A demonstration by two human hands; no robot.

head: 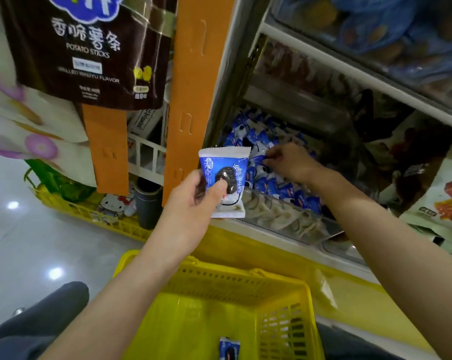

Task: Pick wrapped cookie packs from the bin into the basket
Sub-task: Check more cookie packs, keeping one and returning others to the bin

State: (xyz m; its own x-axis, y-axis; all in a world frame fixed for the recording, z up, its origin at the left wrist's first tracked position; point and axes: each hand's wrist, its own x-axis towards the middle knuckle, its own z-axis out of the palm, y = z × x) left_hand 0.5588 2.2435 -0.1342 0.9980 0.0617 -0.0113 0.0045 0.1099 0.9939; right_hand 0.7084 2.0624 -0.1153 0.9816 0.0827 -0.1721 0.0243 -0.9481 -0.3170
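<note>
My left hand [193, 203] grips a blue-and-white wrapped cookie pack [226, 167] by its lower half, upright, in front of the shelf and above the yellow basket [277, 289]. My right hand [290, 162] reaches into the clear-fronted bin [284, 216], which is full of the same blue packs [295, 193]. Its fingertips are pinched on one pack [258, 152] at the top of the pile. One cookie pack [228, 348] lies on the basket's floor.
A brown potato-sticks bag [87, 53] hangs at upper left beside orange hanging strips [188, 100]. A second yellow basket [90, 211] with small goods sits on the floor at left. Other snack bags [443, 193] fill the shelf at right. My knee [38, 320] is at lower left.
</note>
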